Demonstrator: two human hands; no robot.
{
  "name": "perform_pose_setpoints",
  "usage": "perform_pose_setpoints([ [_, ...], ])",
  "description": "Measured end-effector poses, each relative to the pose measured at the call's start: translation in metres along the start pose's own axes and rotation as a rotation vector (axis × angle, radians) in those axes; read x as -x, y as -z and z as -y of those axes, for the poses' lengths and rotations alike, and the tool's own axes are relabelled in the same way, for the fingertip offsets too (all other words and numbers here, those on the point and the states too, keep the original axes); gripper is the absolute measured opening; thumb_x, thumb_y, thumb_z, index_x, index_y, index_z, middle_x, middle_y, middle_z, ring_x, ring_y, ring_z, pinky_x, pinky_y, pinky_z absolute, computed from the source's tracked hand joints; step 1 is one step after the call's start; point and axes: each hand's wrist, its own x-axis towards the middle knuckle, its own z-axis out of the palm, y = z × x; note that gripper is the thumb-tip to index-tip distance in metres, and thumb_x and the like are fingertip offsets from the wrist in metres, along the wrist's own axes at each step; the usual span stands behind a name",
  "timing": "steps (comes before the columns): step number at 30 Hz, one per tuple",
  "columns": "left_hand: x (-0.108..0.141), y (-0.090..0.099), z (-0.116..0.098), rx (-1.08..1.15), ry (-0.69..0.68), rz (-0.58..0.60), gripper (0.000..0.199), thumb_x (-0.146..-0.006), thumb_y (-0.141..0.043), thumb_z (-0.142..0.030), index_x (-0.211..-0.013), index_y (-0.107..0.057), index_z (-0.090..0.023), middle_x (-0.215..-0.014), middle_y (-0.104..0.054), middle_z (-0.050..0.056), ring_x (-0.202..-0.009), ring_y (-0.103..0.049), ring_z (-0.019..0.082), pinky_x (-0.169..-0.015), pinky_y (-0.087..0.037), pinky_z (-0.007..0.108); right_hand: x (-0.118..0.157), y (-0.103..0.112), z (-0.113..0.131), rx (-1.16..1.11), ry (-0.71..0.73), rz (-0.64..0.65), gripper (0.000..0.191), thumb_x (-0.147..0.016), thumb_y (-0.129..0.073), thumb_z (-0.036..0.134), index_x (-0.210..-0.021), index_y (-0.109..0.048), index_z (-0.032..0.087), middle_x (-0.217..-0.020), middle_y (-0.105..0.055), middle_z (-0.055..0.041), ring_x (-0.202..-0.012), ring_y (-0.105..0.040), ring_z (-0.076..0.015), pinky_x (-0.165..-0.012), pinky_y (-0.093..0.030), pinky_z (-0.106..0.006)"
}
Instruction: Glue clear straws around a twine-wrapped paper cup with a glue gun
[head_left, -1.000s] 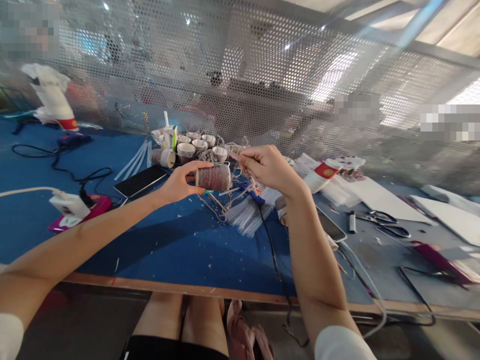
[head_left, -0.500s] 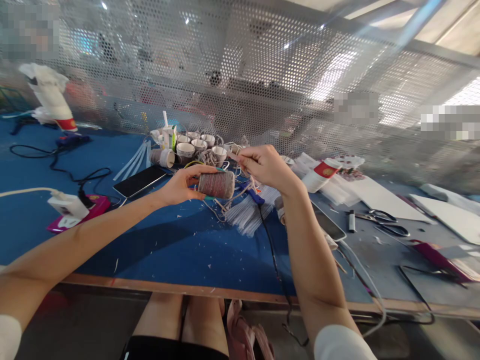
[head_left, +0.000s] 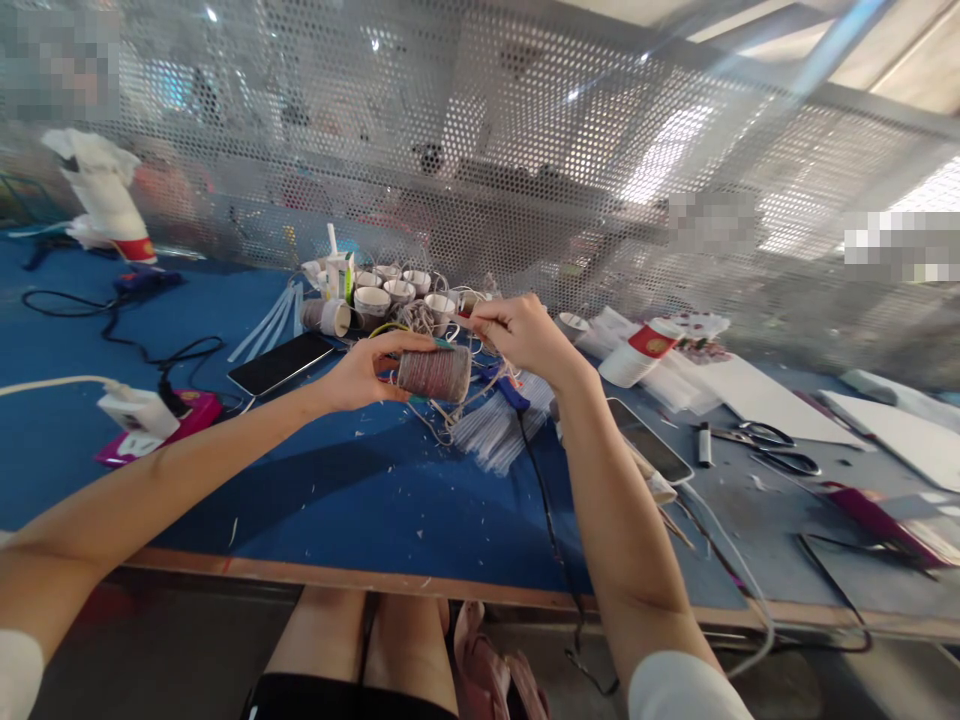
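Note:
My left hand (head_left: 365, 374) is wrapped round a cup wound with grey-brown cord (head_left: 435, 373), which lies sideways in the air above the blue table. Just right of and above it, my right hand (head_left: 510, 330) has its fingers pinched together; what they hold, if anything, is too small to name. Several cord-wrapped cups (head_left: 400, 290) stand behind my hands, with loose cord among them. A blue glue gun (head_left: 513, 391) lies on clear sticks (head_left: 491, 432) below my right hand.
On the left are a black phone (head_left: 280, 364) and a purple power strip (head_left: 196, 408) with cables. Another phone (head_left: 649, 442), scissors (head_left: 765, 445), a red-and-white cup (head_left: 640, 353) and white boards (head_left: 892, 430) lie on the right. A perforated metal screen (head_left: 465, 150) stands behind.
My right hand has shifted slightly left and down, closer to the wrapped cup. My left hand still holds the cup in nearly the same place.

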Motion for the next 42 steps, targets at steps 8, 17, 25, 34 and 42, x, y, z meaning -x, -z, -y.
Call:
perform_pose_setpoints([
  [8, 0.000, 0.002, 0.005, 0.009, -0.052, -0.010, 0.062, -0.061, -0.089, -0.017, -0.119, -0.073, -0.031, -0.137, -0.066, 0.010, -0.134, -0.059, 0.032, -0.095, -0.063, 0.046, -0.002, -0.003, -0.005, 0.016, 0.000, 0.029, 0.032, -0.088, -0.047, 0.018, -0.056, -0.041, 0.020, -0.053, -0.039, 0.0039, -0.059, -0.037, -0.0110, -0.065, -0.029, -0.027],
  [17, 0.001, 0.003, 0.010, 0.014, -0.086, 0.007, 0.057, -0.064, -0.089, -0.020, -0.118, -0.073, -0.032, -0.140, -0.063, 0.009, -0.136, -0.056, 0.031, -0.095, -0.063, 0.043, -0.005, -0.007, -0.014, 0.035, 0.047, 0.026, 0.028, -0.086, -0.048, 0.018, -0.058, -0.046, 0.019, -0.055, -0.043, 0.0036, -0.058, -0.039, -0.0103, -0.062, -0.029, -0.027],
  [25, 0.002, 0.001, 0.007, 0.017, -0.168, -0.002, 0.053, -0.067, -0.088, -0.018, -0.116, -0.073, -0.031, -0.135, -0.066, 0.009, -0.129, -0.063, 0.026, -0.092, -0.064, 0.036, -0.004, -0.009, -0.019, 0.004, 0.089, 0.030, 0.028, -0.087, -0.049, 0.016, -0.058, -0.047, 0.018, -0.054, -0.042, 0.0038, -0.057, -0.038, -0.0091, -0.061, -0.028, -0.027],
  [34, 0.004, -0.001, 0.003, -0.077, -0.239, -0.012, 0.050, -0.070, -0.086, -0.014, -0.116, -0.074, -0.029, -0.133, -0.067, 0.010, -0.127, -0.065, 0.024, -0.097, -0.063, 0.037, -0.003, -0.008, -0.023, -0.063, 0.110, 0.072, 0.033, -0.092, -0.051, 0.020, -0.059, -0.047, 0.018, -0.053, -0.036, 0.0052, -0.057, -0.032, -0.0091, -0.060, -0.027, -0.028],
  [42, 0.003, -0.002, 0.004, -0.021, -0.266, -0.010, 0.049, -0.070, -0.087, -0.015, -0.115, -0.074, -0.031, -0.131, -0.069, 0.009, -0.126, -0.066, 0.023, -0.099, -0.062, 0.037, -0.004, -0.008, -0.024, -0.091, 0.107, 0.067, 0.030, -0.087, -0.050, 0.016, -0.057, -0.047, 0.019, -0.052, -0.037, 0.0054, -0.056, -0.034, -0.0089, -0.059, -0.028, -0.028],
])
